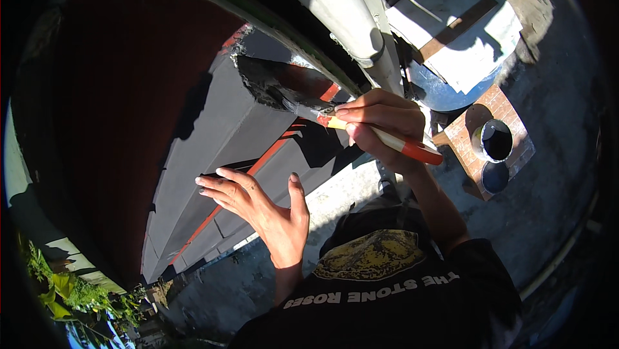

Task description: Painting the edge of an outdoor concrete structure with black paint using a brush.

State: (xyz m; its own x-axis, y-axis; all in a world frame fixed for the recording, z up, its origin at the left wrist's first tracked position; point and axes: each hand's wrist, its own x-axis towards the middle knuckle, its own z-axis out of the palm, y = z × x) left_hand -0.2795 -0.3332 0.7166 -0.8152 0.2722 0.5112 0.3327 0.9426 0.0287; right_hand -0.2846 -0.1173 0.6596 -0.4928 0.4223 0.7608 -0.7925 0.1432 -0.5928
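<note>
The right hand [387, 120] grasps a paintbrush [335, 123], with thumb and fingers closed around the handle near to the metal band. This handle is pale and yellowish, and its rear end, in orange-red, comes out below the palm. The band is smeared with grey, and the bristles look dark and loaded with paint. The brush is at the upper corner of a grey ledge [213, 130], its bristles pointing to the upper left, over a dark patch with ragged edges and reddish parts beside it.

The right wrist is bent, and the forearm rises from a black sleeve [483, 265]. The left hand [261, 210] holds nothing; its fingers are extended toward the left, the thumb stands apart and points up. It is above the lower part of the ledge, near a red stripe [271, 155].

Farther to the right, a white pot [478, 143] with dark content stands on a brick-patterned board [493, 97].

The exact tip of the bristles is hard to separate from the dark patch. Whether the left fingers touch the ledge, I cannot tell. The left forearm is partly hidden behind the black shirt [400, 304], which the lower edge cuts.
</note>
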